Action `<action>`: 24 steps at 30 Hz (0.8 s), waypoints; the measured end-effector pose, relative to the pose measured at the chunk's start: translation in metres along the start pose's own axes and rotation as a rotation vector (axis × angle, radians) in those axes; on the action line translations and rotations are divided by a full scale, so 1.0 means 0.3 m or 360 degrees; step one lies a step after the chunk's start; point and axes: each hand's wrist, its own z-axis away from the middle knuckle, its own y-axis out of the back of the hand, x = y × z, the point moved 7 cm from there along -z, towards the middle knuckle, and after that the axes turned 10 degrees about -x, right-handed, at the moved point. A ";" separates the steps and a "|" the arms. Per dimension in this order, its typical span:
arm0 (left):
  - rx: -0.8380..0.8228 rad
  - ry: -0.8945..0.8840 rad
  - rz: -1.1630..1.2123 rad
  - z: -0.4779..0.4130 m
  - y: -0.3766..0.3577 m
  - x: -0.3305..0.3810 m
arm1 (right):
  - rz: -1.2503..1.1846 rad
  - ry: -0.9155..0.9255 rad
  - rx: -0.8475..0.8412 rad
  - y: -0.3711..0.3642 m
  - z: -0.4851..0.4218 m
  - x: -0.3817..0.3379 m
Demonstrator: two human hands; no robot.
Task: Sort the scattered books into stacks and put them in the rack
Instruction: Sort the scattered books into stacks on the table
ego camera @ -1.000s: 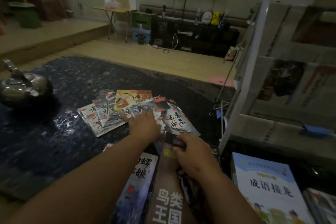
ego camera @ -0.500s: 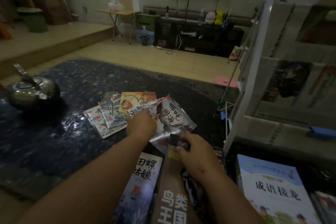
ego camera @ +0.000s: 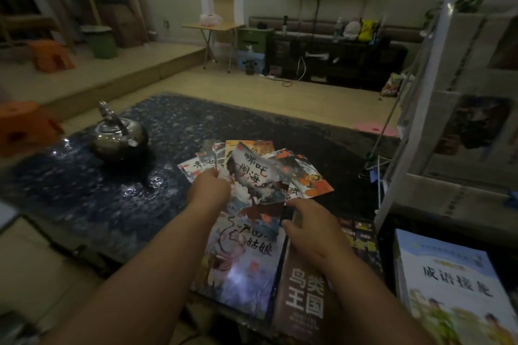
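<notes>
Gathering the scattered books into stacks: the left hand (ego camera: 208,190) pinches the thin booklet (ego camera: 253,176) by its left edge, grip closed on the cover, and holds it tilted above the fan of booklets (ego camera: 311,180) spread on the dark tabletop (ego camera: 84,190). The tilt probably frees it from its overlapping neighbours and turns its title toward the eye for sorting. The right hand (ego camera: 311,230) curls its fingers over the far end of the brown book (ego camera: 302,302), grip narrow around that end, most likely steadying it as the base of a stack; how firmly it clamps cannot be told. The large picture book (ego camera: 241,266) lies flat just beside the brown book, on its left, beneath the tilted booklet's lower corner, a likely landing place for covers of the same series. A blue-and-white book (ego camera: 448,288) lies further right, apart from both. The rack (ego camera: 414,148) stands to the right of the books, printed paper showing on its shelves, near enough to take the stacks, none of which is yet loaded. A metal kettle (ego camera: 120,137) sits well apart on the left.
</notes>
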 end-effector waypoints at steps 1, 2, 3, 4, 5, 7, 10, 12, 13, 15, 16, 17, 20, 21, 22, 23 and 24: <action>-0.0053 0.0037 -0.0017 0.001 0.005 -0.024 | 0.0029 0.0007 -0.0018 -0.012 0.001 -0.006; -0.0108 0.0076 -0.0042 -0.002 0.005 -0.051 | 0.0074 0.0010 -0.0037 -0.026 0.002 -0.010; -0.0160 0.0099 -0.0072 0.001 0.005 -0.068 | 0.0137 0.0007 -0.0067 -0.040 0.004 -0.011; -0.0204 0.0108 -0.0114 0.009 0.005 -0.076 | 0.0215 0.0012 -0.0105 -0.055 0.006 -0.015; -0.0251 0.0106 -0.0184 0.015 0.004 -0.081 | 0.0288 0.0012 -0.0156 -0.072 0.009 -0.017; -0.0376 0.0104 -0.0405 0.033 -0.002 -0.080 | 0.0395 0.0014 -0.0253 -0.102 0.019 -0.021; -0.0596 0.0142 -0.0716 0.044 -0.014 -0.091 | 0.0516 0.0047 -0.0318 -0.127 0.034 -0.032; -0.0678 0.0157 -0.0917 0.052 -0.014 -0.103 | 0.0585 0.0075 -0.0341 -0.138 0.040 -0.040; -0.0701 0.0157 -0.1028 0.053 -0.014 -0.110 | 0.0618 0.0083 -0.0351 -0.143 0.042 -0.043; -0.0728 0.0151 -0.1217 0.056 -0.015 -0.117 | 0.0651 0.0088 -0.0348 -0.153 0.044 -0.045; -0.0727 0.0156 -0.1281 0.059 -0.013 -0.118 | 0.0656 0.0086 -0.0347 -0.159 0.044 -0.046; -0.0728 0.0167 -0.1333 0.061 -0.010 -0.120 | 0.0666 0.0083 -0.0351 -0.164 0.045 -0.046; -0.0794 0.0219 -0.1431 0.065 -0.015 -0.132 | 0.0767 0.0080 -0.0396 -0.184 0.044 -0.052; -0.0819 0.0236 -0.1444 0.066 -0.018 -0.136 | 0.0808 0.0084 -0.0412 -0.190 0.044 -0.055; -0.0840 0.0252 -0.1451 0.070 -0.018 -0.138 | 0.0837 0.0088 -0.0422 -0.194 0.044 -0.059; -0.0860 0.0266 -0.1457 0.071 -0.018 -0.141 | 0.0850 0.0092 -0.0426 -0.198 0.046 -0.063; -0.0882 0.0280 -0.1440 0.071 -0.019 -0.144 | 0.0852 0.0099 -0.0426 -0.200 0.047 -0.066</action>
